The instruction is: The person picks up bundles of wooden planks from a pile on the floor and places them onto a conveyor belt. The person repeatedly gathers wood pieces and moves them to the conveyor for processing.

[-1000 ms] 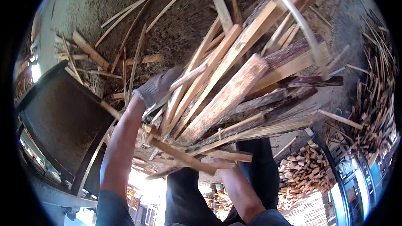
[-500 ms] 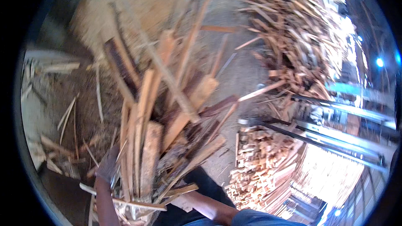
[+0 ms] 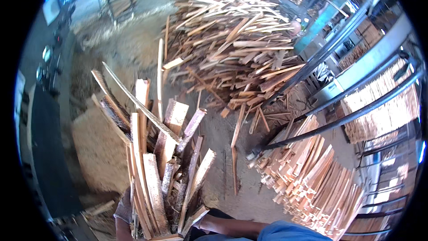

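Note:
An armful of rough wood offcuts, several long strips and slabs with bark on some edges, fans upward in front of my body. My left hand, in what looks like a grey glove, presses against the left side of the load. At its lower right side, my right hand supports the wood, the forearm coming in from the right under a blue sleeve. Most fingers of both hands are hidden by the wood. One thin, crooked strip lies slantwise across the top of the load.
Ahead is a large, loose heap of wood offcuts. Neatly stacked wood strips stand at the right, with dark metal bars slanting over them. A blue-green post rises behind. One strip lies on the floor, and a tan mound is at left.
My view has swung to the right and up, so the big heap now stands ahead instead of at the right. The wood load stays held in both arms.

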The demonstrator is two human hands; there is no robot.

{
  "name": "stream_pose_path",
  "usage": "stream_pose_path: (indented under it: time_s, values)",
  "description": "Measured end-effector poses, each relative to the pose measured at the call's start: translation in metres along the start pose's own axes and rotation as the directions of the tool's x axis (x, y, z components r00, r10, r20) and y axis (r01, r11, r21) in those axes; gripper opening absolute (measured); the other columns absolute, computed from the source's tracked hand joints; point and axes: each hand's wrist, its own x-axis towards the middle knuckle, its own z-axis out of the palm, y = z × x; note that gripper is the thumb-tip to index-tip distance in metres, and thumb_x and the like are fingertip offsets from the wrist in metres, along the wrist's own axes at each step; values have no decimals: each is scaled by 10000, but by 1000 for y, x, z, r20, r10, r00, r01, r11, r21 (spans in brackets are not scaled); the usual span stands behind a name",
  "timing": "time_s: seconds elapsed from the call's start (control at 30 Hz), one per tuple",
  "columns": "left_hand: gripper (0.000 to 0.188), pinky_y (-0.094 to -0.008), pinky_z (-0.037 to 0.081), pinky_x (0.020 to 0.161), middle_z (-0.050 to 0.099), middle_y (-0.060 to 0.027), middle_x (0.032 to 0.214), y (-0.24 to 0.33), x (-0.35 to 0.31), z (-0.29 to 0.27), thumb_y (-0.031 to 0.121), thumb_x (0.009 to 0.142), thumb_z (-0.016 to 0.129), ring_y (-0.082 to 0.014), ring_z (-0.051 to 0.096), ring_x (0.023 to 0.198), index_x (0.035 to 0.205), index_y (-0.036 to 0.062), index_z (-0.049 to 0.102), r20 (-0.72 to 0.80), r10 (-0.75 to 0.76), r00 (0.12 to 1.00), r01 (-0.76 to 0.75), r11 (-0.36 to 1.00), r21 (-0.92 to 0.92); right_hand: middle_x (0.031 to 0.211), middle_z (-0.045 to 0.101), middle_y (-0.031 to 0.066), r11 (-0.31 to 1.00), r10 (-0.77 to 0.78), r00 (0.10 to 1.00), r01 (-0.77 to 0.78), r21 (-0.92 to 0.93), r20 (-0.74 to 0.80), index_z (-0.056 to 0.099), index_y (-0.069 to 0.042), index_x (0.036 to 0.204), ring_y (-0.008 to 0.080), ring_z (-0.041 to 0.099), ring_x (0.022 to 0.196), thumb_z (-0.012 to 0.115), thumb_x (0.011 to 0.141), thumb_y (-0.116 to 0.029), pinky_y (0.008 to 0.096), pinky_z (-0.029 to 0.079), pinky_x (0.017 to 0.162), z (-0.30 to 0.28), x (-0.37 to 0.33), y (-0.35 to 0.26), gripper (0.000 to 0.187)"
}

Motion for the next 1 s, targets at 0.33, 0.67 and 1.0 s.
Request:
stream_pose_path:
  time_s: [0.33, 0.67, 1.0]
  values:
    - [570, -438, 441, 1078, 564, -251, 1397, 165, 228, -62, 180, 980, 566, -398, 555, 1297, 1494, 49, 360, 243, 420, 874, -471, 856, 215, 1225, 629, 124, 930, -296, 955, 283, 233, 23, 594, -129, 1288, 300, 628, 1084, 438, 1043, -527, 493, 549, 951, 93, 3, -187, 493]
    - [552, -367, 301, 1190, 434, -188, 1534, 392, 490, -55, 358, 1076, 383, -296, 403, 1435, 1563, 105, 322, 550, 334, 765, -331, 937, -108, 1193, 649, 124, 679, -580, 793, 598, 427, -188, 612, -127, 1267, 298, 648, 1052, 457, 1041, -519, 490, 569, 926, 147, -33, -429, 478]
    - [629, -386, 260, 1247, 339, -233, 1590, 746, 730, 58, 112, 1016, 514, -291, 343, 1477, 1559, 7, 217, 738, 427, 523, -821, 486, 301, 1160, 668, 124, 387, -624, 607, 787, 479, -492, 630, -126, 1247, 295, 668, 1020, 476, 1040, -511, 486, 589, 902, 155, -158, -765, 464]
